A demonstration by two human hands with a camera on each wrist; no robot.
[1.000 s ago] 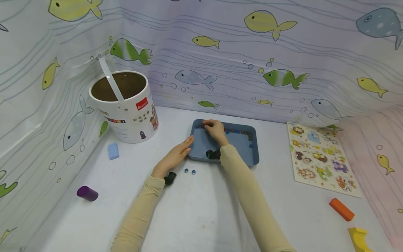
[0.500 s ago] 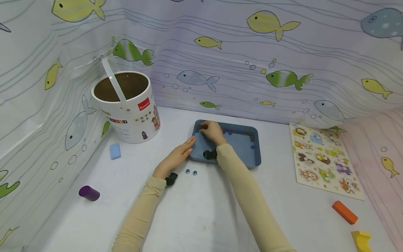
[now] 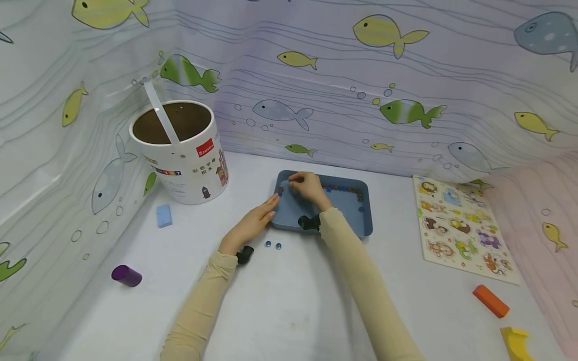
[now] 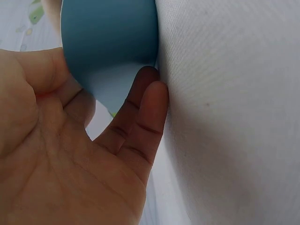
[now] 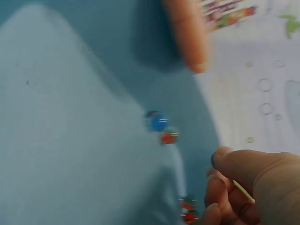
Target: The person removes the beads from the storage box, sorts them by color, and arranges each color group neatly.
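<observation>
Head view only: whole table with blue tray [image 3: 343, 220] mid-table, white bucket [image 3: 180, 150] back left, animal puzzle [image 3: 460, 228] to the right. Left hand [image 3: 253, 223] flat against tray's left edge, fingers straight. Right hand [image 3: 309, 186] inside tray at far left corner, fingers curled; pinching something maybe, can't tell.

Left wrist cam: just palm [image 4: 61, 164] and fingertips touching tray wall [image 4: 110, 47] where it meets the cloth. Right wrist cam, blurry: beads [image 5: 161, 129] up close on tray floor, one blue plus one red touching, two more reddish beside the curled fingers [image 5: 243, 178].

Counts from head view: two blue beads [image 3: 273, 245] loose on table near left wrist, a row along tray's far wall too small to count. One purple cylinder [image 3: 126, 276], one light-blue block [image 3: 163, 215], one orange block [image 3: 490, 301], one yellow piece [image 3: 515, 342].
</observation>
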